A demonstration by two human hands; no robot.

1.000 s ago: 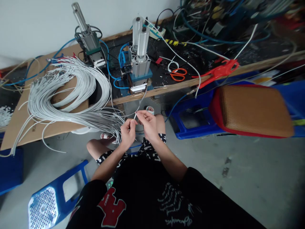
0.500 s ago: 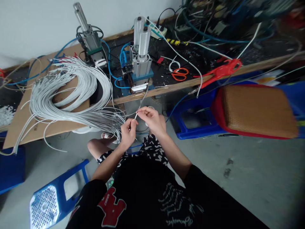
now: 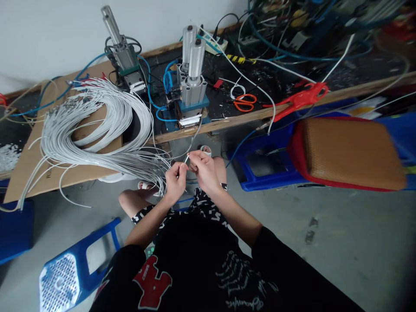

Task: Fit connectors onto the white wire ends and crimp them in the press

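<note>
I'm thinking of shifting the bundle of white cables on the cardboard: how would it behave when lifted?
The cable bundle would probably flop, since some ends droop past the cardboard. It may feel fairly heavy, with so many strands gathered. Stray strands sticking out could snag.

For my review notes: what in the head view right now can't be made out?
- Head view: thin white piece, too small to identify, partly covered by the fingers of the left hand and right hand.
- Head view: lettering on the cardboard, too small to read.
- Head view: blue object, cut off by the left edge.
- Head view: upper-right clutter, dark and blurred.
</note>
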